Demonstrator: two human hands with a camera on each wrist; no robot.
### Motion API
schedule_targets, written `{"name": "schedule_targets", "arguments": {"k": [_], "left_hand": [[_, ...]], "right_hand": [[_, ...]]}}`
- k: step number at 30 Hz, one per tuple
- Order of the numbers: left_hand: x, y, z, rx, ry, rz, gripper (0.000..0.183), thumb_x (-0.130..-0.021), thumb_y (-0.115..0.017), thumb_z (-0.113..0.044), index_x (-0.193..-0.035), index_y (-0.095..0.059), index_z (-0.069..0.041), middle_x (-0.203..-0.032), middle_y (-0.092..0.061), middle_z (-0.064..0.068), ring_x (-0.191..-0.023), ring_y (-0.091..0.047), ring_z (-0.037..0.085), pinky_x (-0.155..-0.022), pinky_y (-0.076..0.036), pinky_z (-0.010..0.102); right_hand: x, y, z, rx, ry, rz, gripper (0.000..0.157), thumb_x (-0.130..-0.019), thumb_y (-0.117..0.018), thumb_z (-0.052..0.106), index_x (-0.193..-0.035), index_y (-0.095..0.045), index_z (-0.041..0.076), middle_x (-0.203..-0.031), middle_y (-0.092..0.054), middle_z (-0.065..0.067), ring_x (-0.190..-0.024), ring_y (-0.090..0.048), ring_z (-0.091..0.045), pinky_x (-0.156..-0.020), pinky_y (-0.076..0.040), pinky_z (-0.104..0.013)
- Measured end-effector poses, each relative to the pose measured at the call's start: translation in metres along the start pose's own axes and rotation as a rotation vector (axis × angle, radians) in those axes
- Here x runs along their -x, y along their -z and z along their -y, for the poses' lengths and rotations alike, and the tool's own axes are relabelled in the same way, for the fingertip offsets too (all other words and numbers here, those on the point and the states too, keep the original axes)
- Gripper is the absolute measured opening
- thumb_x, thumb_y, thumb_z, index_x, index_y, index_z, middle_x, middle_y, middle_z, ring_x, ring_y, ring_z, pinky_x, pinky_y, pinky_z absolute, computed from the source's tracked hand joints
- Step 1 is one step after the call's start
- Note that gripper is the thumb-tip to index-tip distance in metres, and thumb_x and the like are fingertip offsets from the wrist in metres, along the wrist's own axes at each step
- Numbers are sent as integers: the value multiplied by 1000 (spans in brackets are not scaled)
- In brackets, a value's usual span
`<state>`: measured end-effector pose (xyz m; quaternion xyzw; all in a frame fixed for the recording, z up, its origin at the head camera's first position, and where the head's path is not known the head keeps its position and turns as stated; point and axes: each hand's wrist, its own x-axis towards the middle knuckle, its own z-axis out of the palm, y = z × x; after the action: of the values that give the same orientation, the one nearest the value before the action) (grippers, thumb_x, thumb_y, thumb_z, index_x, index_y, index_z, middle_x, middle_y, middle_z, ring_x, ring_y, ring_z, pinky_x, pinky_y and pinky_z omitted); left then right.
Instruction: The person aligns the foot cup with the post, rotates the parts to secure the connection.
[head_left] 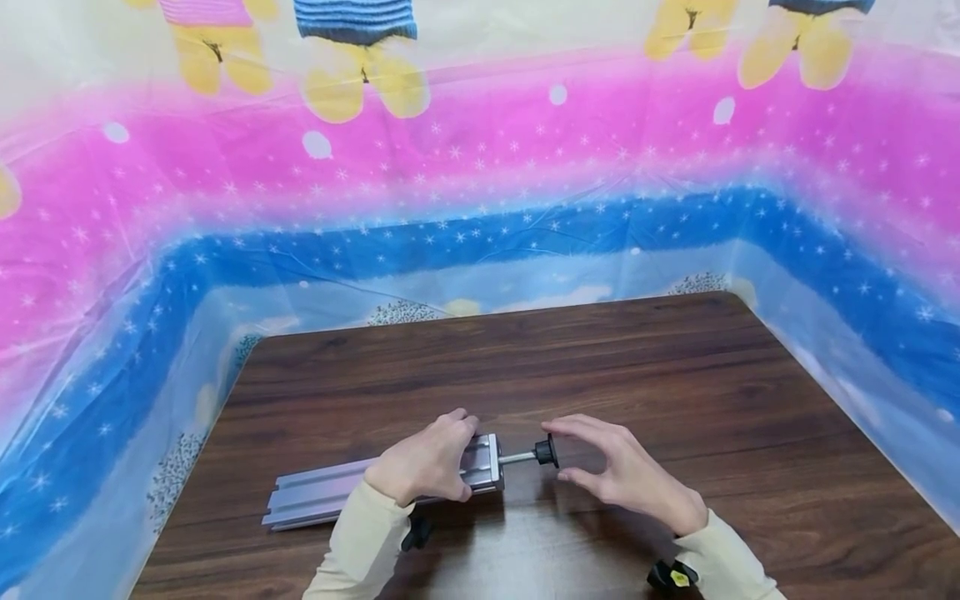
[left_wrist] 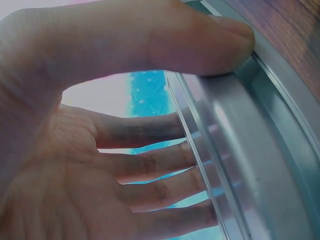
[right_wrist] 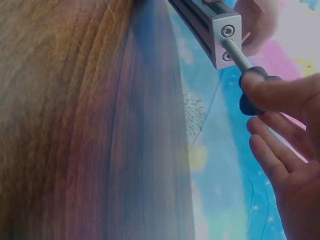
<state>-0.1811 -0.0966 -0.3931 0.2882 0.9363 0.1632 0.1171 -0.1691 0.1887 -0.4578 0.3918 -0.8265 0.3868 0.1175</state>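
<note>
A silver aluminium profile (head_left: 311,493) with long slots lies on the table, pointing left to right. My left hand (head_left: 423,458) grips it near its right end, thumb on the near side and fingers over the far side; the left wrist view shows the thumb (left_wrist: 220,47) on the metal edge. From the end plate (right_wrist: 227,42), which has two socket screws, a threaded rod (head_left: 517,457) sticks out to a black knob (head_left: 546,452). My right hand (head_left: 618,467) holds this knob loosely between thumb and forefinger, its other fingers apart. The forefinger's contact is hidden in the right wrist view.
The dark wooden table (head_left: 525,358) ends at a far edge against a pink and blue patterned curtain (head_left: 480,183), which also hangs along both sides. Black straps (head_left: 663,575) with a yellow mark sit at the right wrist.
</note>
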Motion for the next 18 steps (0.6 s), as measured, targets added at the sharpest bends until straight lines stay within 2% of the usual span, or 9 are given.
{"name": "schedule_targets", "arguments": {"k": [4, 11, 18], "left_hand": [[0, 0, 0, 5, -5, -2, 56, -61, -89, -8, -109, -63, 2, -96, -56, 7, -80, -50, 17, -68, -47, 30], [1, 0, 1, -3, 5, 1, 56, -62, -89, -9, -110, -62, 2, -96, -56, 7, -80, -49, 17, -68, -47, 31], [2, 1, 1, 19, 0, -8, 55, -61, -89, -8, -108, -63, 1, -96, -56, 7, -79, -50, 17, -67, -48, 30]], "right_hand": [[0, -2, 0, 7, -4, -6, 62, -77, -83, -2, -135, -63, 13, -129, -69, -6, -115, -68, -20, -92, -57, -35], [-1, -3, 0, -3, -67, 19, 51, -85, -79, 7, -134, -64, 9, -127, -70, -4, -107, -71, -20, -88, -58, -36], [-3, -5, 1, -12, -144, 55, 32, -97, -68, 17, -126, -69, 4, -110, -74, -1, -94, -70, -8, -82, -59, -33]]}}
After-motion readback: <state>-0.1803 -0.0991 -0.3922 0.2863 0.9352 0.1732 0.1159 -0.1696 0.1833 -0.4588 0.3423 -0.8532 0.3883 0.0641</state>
